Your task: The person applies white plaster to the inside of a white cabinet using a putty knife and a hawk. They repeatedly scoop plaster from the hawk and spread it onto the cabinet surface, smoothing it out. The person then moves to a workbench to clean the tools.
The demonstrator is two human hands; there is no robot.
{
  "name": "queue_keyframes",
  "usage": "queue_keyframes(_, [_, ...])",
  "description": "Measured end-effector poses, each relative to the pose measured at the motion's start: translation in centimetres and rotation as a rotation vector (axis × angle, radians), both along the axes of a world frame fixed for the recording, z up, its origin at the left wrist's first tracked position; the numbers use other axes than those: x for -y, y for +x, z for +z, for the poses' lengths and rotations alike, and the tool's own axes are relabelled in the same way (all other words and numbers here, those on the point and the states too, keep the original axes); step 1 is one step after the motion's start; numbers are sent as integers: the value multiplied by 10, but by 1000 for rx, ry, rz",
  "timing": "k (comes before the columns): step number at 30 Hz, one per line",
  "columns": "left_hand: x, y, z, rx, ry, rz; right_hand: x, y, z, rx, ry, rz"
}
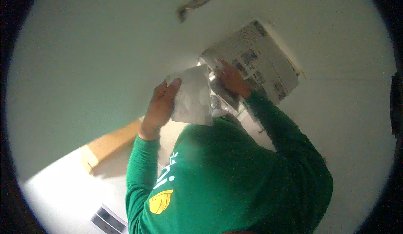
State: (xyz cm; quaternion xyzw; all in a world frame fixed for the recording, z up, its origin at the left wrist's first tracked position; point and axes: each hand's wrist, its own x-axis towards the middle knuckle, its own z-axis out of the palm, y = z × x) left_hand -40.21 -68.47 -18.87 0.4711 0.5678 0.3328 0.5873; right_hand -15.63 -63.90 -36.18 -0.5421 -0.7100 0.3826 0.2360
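- Green sleeves (pixel 142 171) of the person's top fill the lower middle of the view, both forearms raised toward a pale wall.
- Left hand (pixel 159 103) is closed on the left edge of a pale sheet (pixel 194 95), thumb laid across its top corner; held by the edge like this, the sheet hangs with its face toward the camera.
- Right hand (pixel 231 79) reaches further up and curls its fingers over the lower left edge of a newspaper (pixel 256 61). The grip looks like a pinch on that edge, though the fingertips are hidden behind the paper.
- The newspaper lies flat against the wall, tilted, just beside the pale sheet's upper right corner.
- A crumpled clear wrapping (pixel 220 101) shows between the two hands; what holds it I cannot tell.
- Lower left, a tan cardboard box (pixel 110 143) rests on a white surface (pixel 63 192).
- Highest up, a dark mark (pixel 194 3) sits on the wall (pixel 84 57).
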Motion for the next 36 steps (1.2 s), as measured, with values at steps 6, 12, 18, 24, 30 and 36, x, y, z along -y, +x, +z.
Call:
queue_keyframes(6, [8,-73,13,-350,195,-241,-20,-2,-59,-51,-96,825])
queue_keyframes(12, [28,-100,1,-562,347,-83,-22,-82,-97,108,-62,1001])
queue_keyframes(18, [165,-191,-23,-235,-14,349,32,-204,-84,134,-171,1086])
queue_keyframes(24, [283,-220,-97,791,217,1585,85,-342,-35,-189,-448,1114])
queue_keyframes(30, [299,-207,-158,997,205,1731,116,-412,47,-286,-465,1410])
queue_keyframes(36, [272,-240,-137,953,309,1768,141,-477,42,-453,-521,1456])
